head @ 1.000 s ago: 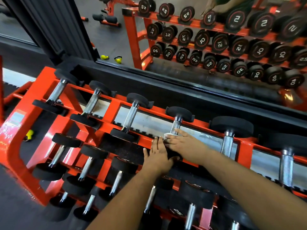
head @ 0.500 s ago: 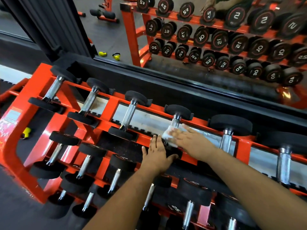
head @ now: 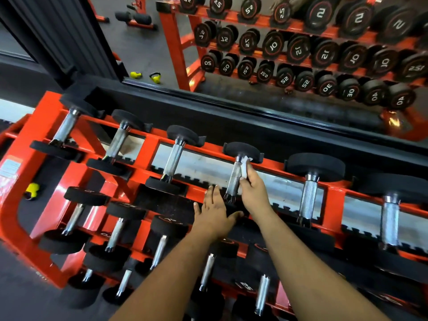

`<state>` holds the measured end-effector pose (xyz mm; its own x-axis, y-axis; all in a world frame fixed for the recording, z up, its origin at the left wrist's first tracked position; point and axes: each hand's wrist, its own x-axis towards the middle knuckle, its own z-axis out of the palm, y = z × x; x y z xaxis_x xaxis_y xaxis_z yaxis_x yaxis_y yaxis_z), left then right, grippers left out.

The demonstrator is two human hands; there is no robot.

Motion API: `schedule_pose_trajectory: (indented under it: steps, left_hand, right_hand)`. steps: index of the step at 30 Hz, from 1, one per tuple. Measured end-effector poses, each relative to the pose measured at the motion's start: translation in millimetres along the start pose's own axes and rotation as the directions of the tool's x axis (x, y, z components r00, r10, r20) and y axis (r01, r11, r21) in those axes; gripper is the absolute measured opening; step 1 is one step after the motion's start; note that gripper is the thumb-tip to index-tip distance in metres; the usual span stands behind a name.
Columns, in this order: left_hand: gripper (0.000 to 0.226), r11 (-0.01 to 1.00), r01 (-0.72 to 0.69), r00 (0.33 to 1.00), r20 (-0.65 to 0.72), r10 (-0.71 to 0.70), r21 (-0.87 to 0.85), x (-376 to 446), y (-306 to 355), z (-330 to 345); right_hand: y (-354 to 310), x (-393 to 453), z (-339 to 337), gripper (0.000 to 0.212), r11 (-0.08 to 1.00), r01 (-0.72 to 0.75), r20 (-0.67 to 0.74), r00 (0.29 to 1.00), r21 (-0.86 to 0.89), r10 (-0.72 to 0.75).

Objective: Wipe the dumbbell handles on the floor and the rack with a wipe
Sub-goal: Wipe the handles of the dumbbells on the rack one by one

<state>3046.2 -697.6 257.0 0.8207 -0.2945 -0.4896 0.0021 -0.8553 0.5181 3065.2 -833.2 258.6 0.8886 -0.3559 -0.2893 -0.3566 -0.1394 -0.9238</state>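
Keep the right hand (head: 253,194) pinching the wipe (head: 245,168) against the upper end of the fourth handle (head: 234,179) on the rack (head: 148,149), sweeping lengthwise over the whole grip. Leave the left hand (head: 214,213) flat, fingers straight, just beside that handle's lower end, steadying the dumbbell.

White wipe (head: 245,168) on top-row dumbbell handle (head: 233,179).

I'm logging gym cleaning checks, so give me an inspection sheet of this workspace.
Surface: orange rack, three tiers of dumbbells.
Job's things: white wipe at the upper end of a top-tier handle.
Clutter: yellow item on the floor under the rack.
Hands: right hand holds the wipe against the handle; left hand rests flat on that dumbbell's near head.
Cables: nothing seen.
Surroundings: mirror behind the rack.
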Motion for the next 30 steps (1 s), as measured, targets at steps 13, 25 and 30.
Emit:
schedule_pose_trajectory:
  steps: [13, 25, 30]
  left_hand:
    - [0.108, 1.000, 0.006, 1.000, -0.004, -0.006, -0.003, -0.6, -0.9, -0.6]
    - [0.106, 1.000, -0.004, 1.000, 0.018, 0.003, 0.010, 2.3, -1.9, -1.0]
    - [0.107, 1.000, -0.016, 1.000, -0.016, 0.016, -0.006, 2.0, -2.9, 0.9]
  right_hand:
    - [-0.3, 25.0, 2.1, 0.028, 0.628, -0.436, 0.262, 0.898, 0.645, 0.353]
    - [11.2, 8.6, -4.2, 0.024, 0.960, -0.266, 0.054, 0.964, 0.086, 0.262]
    - [-8.6, 4.4, -12.5, 0.050, 0.818, 0.255, 0.013, 0.957, -0.515, -0.290]
